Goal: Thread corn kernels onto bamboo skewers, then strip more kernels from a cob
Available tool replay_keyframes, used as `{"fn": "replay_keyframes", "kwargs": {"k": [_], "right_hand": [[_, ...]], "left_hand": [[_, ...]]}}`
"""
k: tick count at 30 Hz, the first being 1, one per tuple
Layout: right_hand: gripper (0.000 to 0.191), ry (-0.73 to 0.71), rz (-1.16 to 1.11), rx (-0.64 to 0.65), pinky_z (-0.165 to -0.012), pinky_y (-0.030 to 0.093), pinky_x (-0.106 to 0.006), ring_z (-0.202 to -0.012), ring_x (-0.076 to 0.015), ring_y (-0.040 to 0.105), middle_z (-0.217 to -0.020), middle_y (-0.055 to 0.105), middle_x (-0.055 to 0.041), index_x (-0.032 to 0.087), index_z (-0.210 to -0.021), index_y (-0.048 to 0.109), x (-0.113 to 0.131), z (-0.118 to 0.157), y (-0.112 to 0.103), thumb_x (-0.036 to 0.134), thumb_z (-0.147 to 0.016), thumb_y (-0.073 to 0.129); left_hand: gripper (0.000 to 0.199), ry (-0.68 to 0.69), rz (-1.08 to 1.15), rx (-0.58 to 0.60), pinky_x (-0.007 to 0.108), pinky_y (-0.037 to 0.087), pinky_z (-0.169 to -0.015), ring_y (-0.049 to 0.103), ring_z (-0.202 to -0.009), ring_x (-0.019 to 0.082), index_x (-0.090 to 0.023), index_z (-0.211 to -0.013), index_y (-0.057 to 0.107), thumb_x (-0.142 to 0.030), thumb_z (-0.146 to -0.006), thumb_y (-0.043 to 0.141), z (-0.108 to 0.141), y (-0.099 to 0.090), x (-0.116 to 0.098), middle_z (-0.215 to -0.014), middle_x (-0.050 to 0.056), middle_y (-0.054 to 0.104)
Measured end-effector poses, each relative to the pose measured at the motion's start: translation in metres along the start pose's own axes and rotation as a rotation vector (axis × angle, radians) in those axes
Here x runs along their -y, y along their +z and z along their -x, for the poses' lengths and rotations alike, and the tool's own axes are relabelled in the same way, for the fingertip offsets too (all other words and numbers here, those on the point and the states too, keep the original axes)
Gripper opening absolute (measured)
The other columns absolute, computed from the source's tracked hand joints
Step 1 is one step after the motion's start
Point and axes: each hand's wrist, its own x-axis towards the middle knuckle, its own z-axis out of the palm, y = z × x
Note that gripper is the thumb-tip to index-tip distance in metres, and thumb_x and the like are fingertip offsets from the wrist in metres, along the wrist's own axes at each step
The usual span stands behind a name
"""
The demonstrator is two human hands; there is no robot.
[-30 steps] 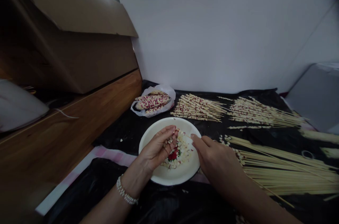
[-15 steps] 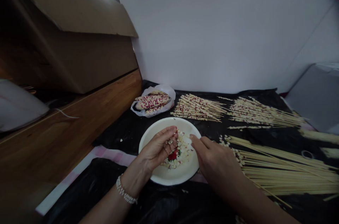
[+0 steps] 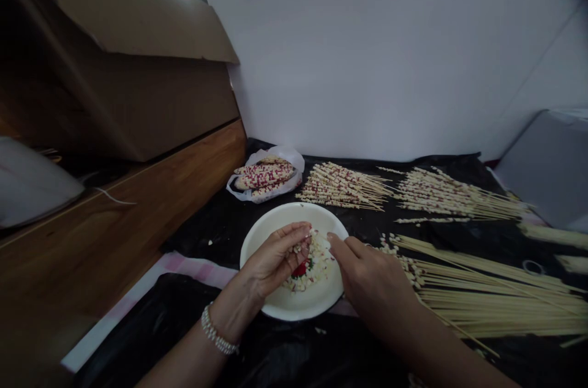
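Observation:
My left hand (image 3: 281,256) is over the white bowl (image 3: 257,235), fingers curled and thumb pressed near the fingertips around a few pale corn kernels (image 3: 301,247). To its right, my right hand (image 3: 365,262) is closed in a pinch at the bowl's right rim. A thin bamboo skewer (image 3: 478,342) runs out from behind the right wrist and appears to be in that pinch; its tip near the left fingers is too fine to make out. Loose white and reddish kernels (image 3: 316,268) lie in the bowl, over a red and green printed pattern partly hidden by my left hand.
Behind the bowl, a plastic bag holds speckled corn cobs (image 3: 266,174). Kernel-threaded skewers lie in a left pile (image 3: 342,186) and a right pile (image 3: 436,192). Bare skewers (image 3: 500,308) are at right, beside loose kernels. A cardboard box (image 3: 160,94) stands left on a wooden ledge.
Both hands stay over the bowl with only small finger movements. The left fingers have closed slightly more, and the skewer's far end has shifted a little to the left.

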Motion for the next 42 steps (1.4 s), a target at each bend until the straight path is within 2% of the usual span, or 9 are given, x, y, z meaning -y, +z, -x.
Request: {"fn": "replay_keyframes", "kwargs": {"k": [7, 13, 17, 24, 29, 33, 37, 39, 42], "right_hand": [[0.042, 0.152, -0.019, 0.178, -0.051, 0.039, -0.027, -0.066, -0.0183, 0.063, -0.088, 0.068, -0.007, 0.017, -0.129, 0.05, -0.011, -0.006, -0.012, 0.031, -0.089, 0.05], [0.02, 0.19, -0.16, 0.358, -0.057, 0.035, -0.028, -0.071, -0.0202, 0.062, -0.073, 0.066, -0.0045, 0.021, -0.088, 0.064, -0.054, -0.005, -0.034, 0.036, -0.086, 0.051], [0.032, 0.093, -0.302, 0.446, -0.054, 0.028, -0.027, -0.055, -0.0127, 0.049, -0.061, 0.057, -0.0003, 0.021, -0.066, 0.054, -0.075, -0.004, -0.041, 0.034, -0.091, 0.04], [0.032, 0.087, -0.376, 0.425, -0.055, 0.025, -0.027, -0.051, -0.0107, 0.038, -0.056, 0.049, 0.0024, 0.02, -0.064, 0.048, -0.068, -0.005, -0.039, 0.03, -0.092, 0.038], [0.032, 0.091, -0.364, 0.389, -0.057, 0.027, -0.027, -0.054, -0.0113, 0.045, -0.059, 0.055, 0.001, 0.02, -0.064, 0.051, -0.064, -0.007, -0.034, 0.028, -0.092, 0.038], [0.028, 0.167, -0.197, 0.355, -0.057, 0.029, -0.028, -0.059, -0.0151, 0.053, -0.063, 0.061, -0.0009, 0.021, -0.069, 0.058, -0.074, -0.006, -0.033, 0.029, -0.091, 0.042], [0.017, 0.183, -0.054, 0.228, -0.061, 0.036, -0.031, -0.071, -0.0203, 0.06, -0.079, 0.067, -0.0034, 0.023, -0.094, 0.065, -0.071, -0.004, -0.033, 0.031, -0.087, 0.051], [0.036, 0.092, -0.03, 0.115, -0.069, 0.039, -0.035, -0.082, -0.0238, 0.06, -0.094, 0.067, -0.0073, 0.019, -0.114, 0.059, -0.061, -0.005, -0.032, 0.033, -0.081, 0.062], [0.041, -0.022, -0.048, 0.012, -0.076, 0.04, -0.039, -0.089, -0.0253, 0.058, -0.099, 0.065, -0.0081, 0.017, -0.116, 0.057, -0.039, -0.008, -0.026, 0.034, -0.079, 0.065]], "left_hand": [[0.023, 0.068, 0.182, -0.05, 0.019, 0.051, -0.07, 0.062, -0.073, 0.011, -0.015, -0.093, 0.069, -0.004, -0.073, 0.069, -0.017, -0.019, 0.0, -0.084, 0.004, 0.068], [0.02, 0.07, 0.322, -0.121, 0.018, 0.053, -0.067, 0.063, -0.07, 0.01, -0.015, -0.092, 0.067, -0.002, -0.079, 0.06, -0.024, -0.023, -0.007, -0.079, 0.003, 0.067], [0.013, 0.056, 0.378, -0.141, 0.015, 0.053, -0.064, 0.063, -0.066, 0.008, -0.01, -0.087, 0.066, -0.002, -0.079, 0.061, -0.022, -0.016, -0.008, -0.076, 0.004, 0.067], [0.012, 0.105, 0.281, -0.081, 0.016, 0.054, -0.07, 0.064, -0.069, 0.009, -0.011, -0.087, 0.067, -0.003, -0.079, 0.062, -0.016, -0.013, -0.005, -0.08, 0.004, 0.069], [0.013, 0.115, 0.201, -0.079, 0.016, 0.053, -0.071, 0.064, -0.071, 0.009, -0.011, -0.086, 0.068, -0.004, -0.076, 0.066, -0.015, -0.012, -0.002, -0.081, 0.005, 0.069], [0.012, 0.115, 0.147, -0.026, 0.015, 0.053, -0.071, 0.064, -0.072, 0.008, -0.012, -0.085, 0.069, -0.007, -0.075, 0.069, -0.016, -0.014, -0.002, -0.081, 0.004, 0.069], [0.011, 0.136, 0.149, -0.086, 0.014, 0.053, -0.069, 0.064, -0.071, 0.008, -0.012, -0.083, 0.069, -0.004, -0.077, 0.065, -0.016, -0.011, -0.003, -0.079, 0.004, 0.07], [0.011, 0.122, 0.154, -0.1, 0.014, 0.054, -0.068, 0.065, -0.071, 0.009, -0.011, -0.082, 0.069, -0.003, -0.078, 0.063, -0.015, -0.008, -0.002, -0.08, 0.005, 0.07], [0.008, 0.084, 0.134, -0.075, 0.015, 0.054, -0.067, 0.065, -0.07, 0.009, -0.009, -0.082, 0.069, -0.004, -0.078, 0.063, -0.011, -0.005, -0.001, -0.082, 0.007, 0.069]]}}
